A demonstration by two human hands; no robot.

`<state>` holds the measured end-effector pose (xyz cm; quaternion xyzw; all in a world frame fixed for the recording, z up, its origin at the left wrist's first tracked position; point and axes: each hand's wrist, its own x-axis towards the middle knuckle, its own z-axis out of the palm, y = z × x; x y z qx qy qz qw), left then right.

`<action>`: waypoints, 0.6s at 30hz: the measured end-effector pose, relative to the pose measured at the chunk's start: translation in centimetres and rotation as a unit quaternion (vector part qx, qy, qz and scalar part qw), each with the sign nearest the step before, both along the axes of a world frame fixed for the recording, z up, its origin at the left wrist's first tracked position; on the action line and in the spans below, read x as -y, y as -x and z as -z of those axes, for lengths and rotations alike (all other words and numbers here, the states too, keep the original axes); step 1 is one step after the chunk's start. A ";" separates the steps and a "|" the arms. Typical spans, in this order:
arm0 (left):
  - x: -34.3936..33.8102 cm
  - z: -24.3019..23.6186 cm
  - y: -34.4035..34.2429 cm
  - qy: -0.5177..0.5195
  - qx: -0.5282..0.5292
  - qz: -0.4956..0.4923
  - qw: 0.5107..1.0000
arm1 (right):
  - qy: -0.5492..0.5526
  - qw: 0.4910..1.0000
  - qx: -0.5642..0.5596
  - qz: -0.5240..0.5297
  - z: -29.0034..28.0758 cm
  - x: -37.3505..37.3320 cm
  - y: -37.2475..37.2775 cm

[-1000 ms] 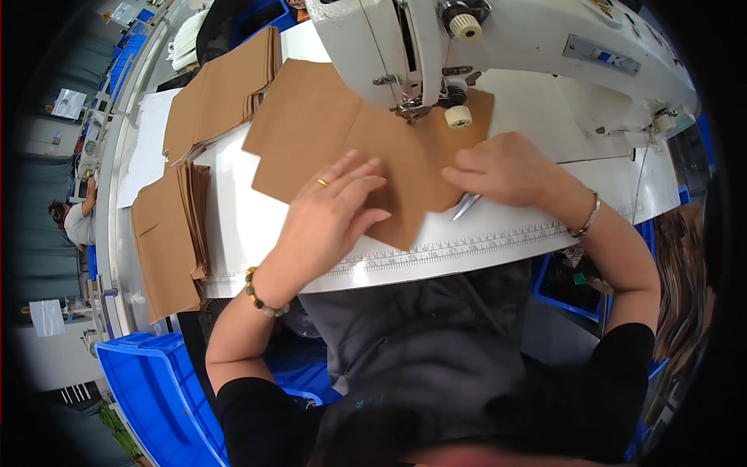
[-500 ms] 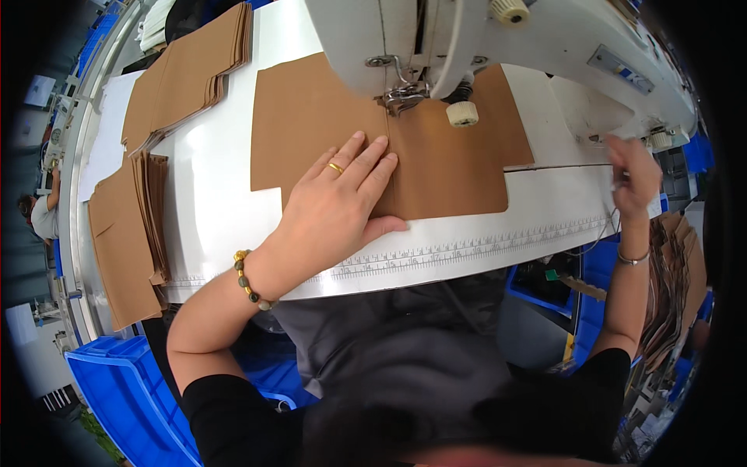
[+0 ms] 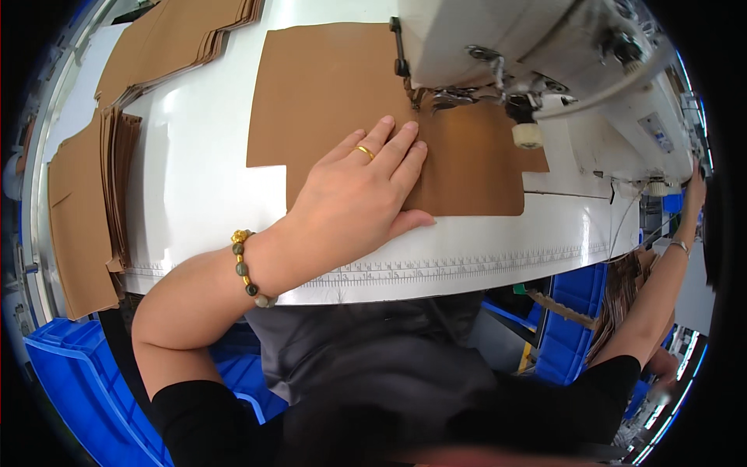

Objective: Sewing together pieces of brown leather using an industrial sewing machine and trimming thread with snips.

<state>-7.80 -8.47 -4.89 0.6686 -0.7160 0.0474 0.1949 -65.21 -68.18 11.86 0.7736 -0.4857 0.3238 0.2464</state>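
A brown cut sheet (image 3: 327,78) lies flat beneath the needle and presser foot of a white sewing machine (image 3: 451,31). My left hand (image 3: 366,187), with a ring and a bead bracelet, rests palm down on the sheet just in front of the needle, its fingers stretched out. My right hand (image 3: 694,179) is reached out to the far right end of the machine head, small and partly behind it; its fingers and what they touch are hard to make out.
Two stacks of brown pieces (image 3: 78,202) and a white sheet lie at the left. A printed ruler (image 3: 373,272) runs along the table's front edge. Blue bins (image 3: 85,389) stand below at left and right, with more brown pieces (image 3: 615,303) hanging at the right.
The brown sheet has been turned straight under the needle, with my left hand flattened on it. My right hand left the sheet and a small metal tool, moving rightward to the machine's far end.
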 end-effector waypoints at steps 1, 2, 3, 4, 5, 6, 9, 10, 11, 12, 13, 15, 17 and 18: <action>-0.4 0.0 0.0 0.003 -0.006 -0.003 1.000 | -0.082 0.996 -0.005 -0.021 -0.3 0.8 0.8; -0.7 0.1 -0.1 0.007 -0.013 -0.004 1.000 | -0.113 0.993 0.027 0.022 -0.8 1.3 1.4; -0.8 0.3 -0.2 0.011 -0.020 -0.009 1.000 | -0.109 0.994 0.019 0.018 -0.9 1.4 1.8; -0.9 0.4 -0.3 0.019 -0.019 -0.006 1.000 | -0.137 0.988 0.065 0.009 -1.3 1.1 2.1; -1.1 0.6 -0.4 0.026 -0.018 -0.003 0.999 | -0.166 0.980 0.109 0.000 -2.0 0.7 2.1; -0.7 0.5 -0.2 0.020 -0.020 -0.011 1.000 | -0.172 0.979 0.105 -0.007 -0.6 0.0 1.0; 0.2 0.1 0.4 0.008 -0.011 -0.018 1.000 | -0.201 0.947 0.249 0.037 4.7 -3.6 -3.5; 0.3 0.3 0.4 0.015 -0.010 -0.014 1.000 | -0.171 0.945 0.277 0.033 4.3 -4.7 -3.7; 0.1 0.6 0.3 0.022 -0.008 -0.012 1.000 | -0.141 0.941 0.305 0.027 4.0 -5.3 -3.8; 0.0 0.8 0.2 0.025 -0.013 -0.016 0.999 | -0.139 0.944 0.300 0.024 3.9 -5.7 -3.9; -0.1 1.0 0.2 0.032 -0.010 -0.015 0.999 | -0.130 0.940 0.315 0.012 4.0 -6.0 -3.8; -0.2 1.2 0.1 0.039 -0.008 -0.017 0.999 | -0.124 0.936 0.329 -0.001 4.1 -6.4 -3.4; -0.3 1.3 0.1 0.049 -0.007 -0.014 0.999 | -0.193 0.908 0.372 0.018 4.1 -6.4 -3.0; -0.3 1.3 0.1 0.049 -0.007 -0.015 0.999 | -0.194 0.908 0.371 0.017 4.2 -6.4 -2.8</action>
